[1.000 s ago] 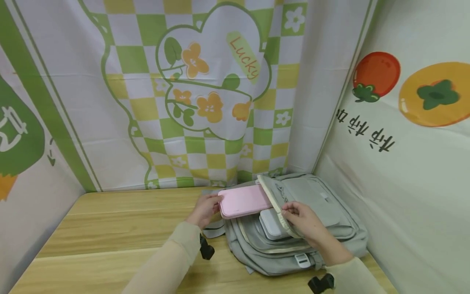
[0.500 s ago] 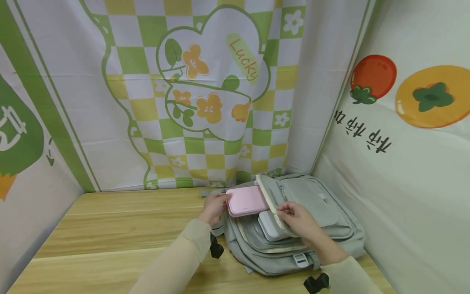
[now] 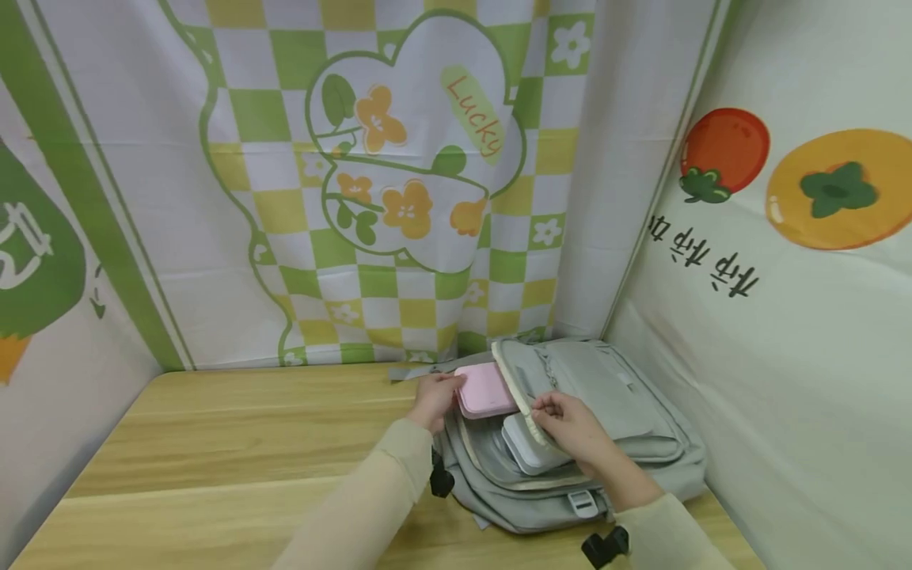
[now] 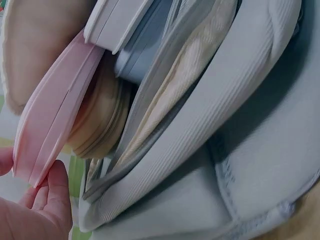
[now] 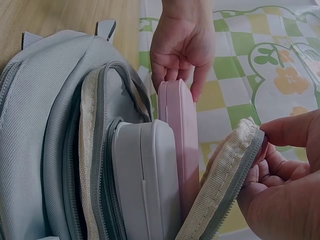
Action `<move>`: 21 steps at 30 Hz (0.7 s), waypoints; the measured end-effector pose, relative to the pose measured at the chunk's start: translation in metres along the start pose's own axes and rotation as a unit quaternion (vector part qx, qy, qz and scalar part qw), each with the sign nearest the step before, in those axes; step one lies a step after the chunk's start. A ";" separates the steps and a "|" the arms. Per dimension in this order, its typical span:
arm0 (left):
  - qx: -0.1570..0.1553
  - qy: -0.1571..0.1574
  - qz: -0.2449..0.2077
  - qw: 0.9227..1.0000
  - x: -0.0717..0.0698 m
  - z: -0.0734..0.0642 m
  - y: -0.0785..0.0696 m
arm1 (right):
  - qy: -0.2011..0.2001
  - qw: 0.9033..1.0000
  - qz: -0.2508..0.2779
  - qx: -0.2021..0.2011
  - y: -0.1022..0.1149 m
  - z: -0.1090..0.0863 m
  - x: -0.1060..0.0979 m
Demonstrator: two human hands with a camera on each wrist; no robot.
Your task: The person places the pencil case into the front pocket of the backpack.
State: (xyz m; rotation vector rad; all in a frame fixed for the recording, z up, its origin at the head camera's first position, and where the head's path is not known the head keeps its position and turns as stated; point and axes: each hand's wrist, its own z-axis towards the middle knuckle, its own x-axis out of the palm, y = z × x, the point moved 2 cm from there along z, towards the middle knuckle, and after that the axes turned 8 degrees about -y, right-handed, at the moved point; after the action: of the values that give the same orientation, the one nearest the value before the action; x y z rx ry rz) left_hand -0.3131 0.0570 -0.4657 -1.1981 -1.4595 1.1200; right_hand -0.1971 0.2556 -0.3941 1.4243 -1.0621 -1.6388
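My left hand pinches the outer end of a flat pink case, thumb on one face and fingers on the other. The case's far part is hidden inside the opened pocket of a grey backpack. With thumb and fingers, my right hand grips the pocket's zippered edge and holds the flap away from the bag. A white case sits in the pocket alongside the pink one, seen clearly in the right wrist view. Behind the pink case, the left wrist view shows a tan, rounded item in the pocket.
The backpack lies on a wooden table, close to the back and right-hand cloth walls. A buckle hangs at its near side, and a grey strap sticks out at the left.
My left hand has moved right, sliding the pink case deeper into the pocket, so less of it shows. My right hand keeps hold of the flap edge, shifted slightly left.
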 end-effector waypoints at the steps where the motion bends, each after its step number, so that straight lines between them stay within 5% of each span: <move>1: -0.002 0.004 0.001 1.000 0.002 -0.001 0.000 | 0.000 1.000 -0.001 0.000 0.000 0.000 0.000; 13: 0.019 -0.009 0.008 1.000 0.023 -0.018 -0.005 | -0.005 1.000 0.000 0.003 0.001 -0.002 0.006; 21: 0.021 -0.020 0.004 1.000 0.035 -0.018 -0.001 | -0.005 1.000 0.016 -0.001 -0.004 -0.001 0.011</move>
State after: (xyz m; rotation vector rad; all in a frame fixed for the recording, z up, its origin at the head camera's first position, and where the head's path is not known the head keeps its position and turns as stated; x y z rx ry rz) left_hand -0.2993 0.0928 -0.4581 -1.1585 -1.4561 1.1800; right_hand -0.1978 0.2470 -0.4018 1.3917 -1.0827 -1.6261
